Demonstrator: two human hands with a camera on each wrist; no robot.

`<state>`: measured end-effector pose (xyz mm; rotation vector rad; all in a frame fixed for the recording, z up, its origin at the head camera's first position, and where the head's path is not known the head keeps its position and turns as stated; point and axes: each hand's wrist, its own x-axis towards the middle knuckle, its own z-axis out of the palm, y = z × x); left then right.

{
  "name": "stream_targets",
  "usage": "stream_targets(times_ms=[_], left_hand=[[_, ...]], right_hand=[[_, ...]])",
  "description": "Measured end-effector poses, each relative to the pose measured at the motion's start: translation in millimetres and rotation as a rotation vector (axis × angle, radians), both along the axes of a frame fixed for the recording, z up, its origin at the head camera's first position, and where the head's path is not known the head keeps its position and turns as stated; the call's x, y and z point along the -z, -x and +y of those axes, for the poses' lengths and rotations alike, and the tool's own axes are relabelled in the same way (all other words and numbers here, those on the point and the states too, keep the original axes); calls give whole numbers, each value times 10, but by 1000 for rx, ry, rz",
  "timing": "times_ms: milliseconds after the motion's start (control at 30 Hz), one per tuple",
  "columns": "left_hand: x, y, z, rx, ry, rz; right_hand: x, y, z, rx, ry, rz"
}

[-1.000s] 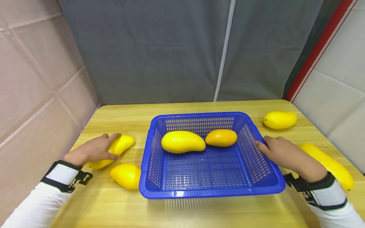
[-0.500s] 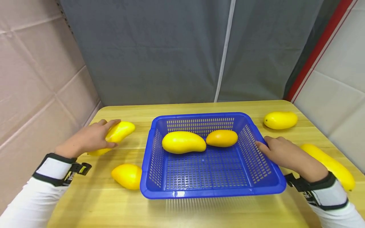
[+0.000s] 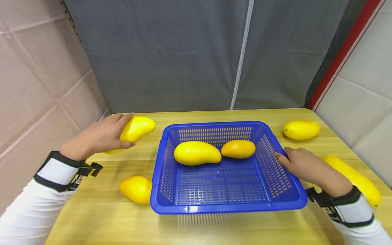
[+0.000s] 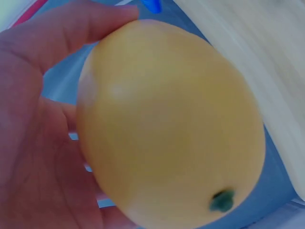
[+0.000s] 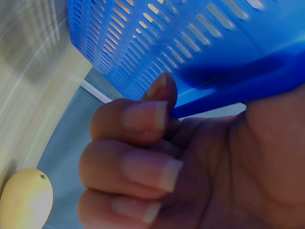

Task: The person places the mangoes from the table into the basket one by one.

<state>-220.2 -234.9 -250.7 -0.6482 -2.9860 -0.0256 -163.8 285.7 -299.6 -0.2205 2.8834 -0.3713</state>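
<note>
My left hand [image 3: 104, 136] grips a long yellow mango [image 3: 140, 127] from above, raised off the table at the left. In the left wrist view this mango [image 4: 167, 119] fills most of the picture, its green stem spot showing. My right hand [image 3: 309, 168] holds the right rim of a blue plastic basket [image 3: 229, 207]. Seen from the right wrist, the fingers [image 5: 143, 167] are curled below that rim. Inside the basket lie a large yellow mango [image 3: 196, 153] and a smaller orange-yellow mango [image 3: 238, 149], end to end.
An orange-yellow mango [image 3: 136, 189] lies against the basket's left side. Another yellow mango [image 3: 301, 129] rests at the back right, and a long yellow one [image 3: 355, 178] lies beside my right forearm. A grey curtain [image 3: 171, 61] hangs behind the wooden table [image 3: 101, 211].
My left hand has lifted the long mango off the table and carried it away from me and slightly right. My right hand and the basket have stayed in place.
</note>
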Motion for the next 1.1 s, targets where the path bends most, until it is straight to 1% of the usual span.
stream_targets(times_ms=[100, 167, 233, 300, 367, 467, 633, 833, 967, 1100], left_hand=[[-73, -11, 97, 35, 1, 26], [-106, -10, 168, 79, 2, 44], [-124, -4, 242, 126, 2, 52], [-131, 0, 312, 152, 6, 54], [-133, 5, 373, 163, 5, 49], [-141, 8, 454, 158, 2, 35], [-153, 11, 565, 168, -3, 21], [-118, -3, 749, 195, -5, -7], [-99, -16, 873, 225, 2, -1], [-100, -27, 997, 272, 27, 22]], right_hand=[[-7, -4, 3, 4, 6, -6], [-15, -4, 9, 3, 1, -3], [-18, -4, 9, 3, -3, 1], [-15, -3, 5, -3, -9, 9], [-7, -3, -3, -8, -9, 13], [3, -4, -14, -16, -4, 14], [-10, 2, -12, -18, 0, 21], [-20, 1, -19, -14, -2, 16], [-18, 0, -19, -15, -7, 13], [-17, -3, -14, -10, -7, 14]])
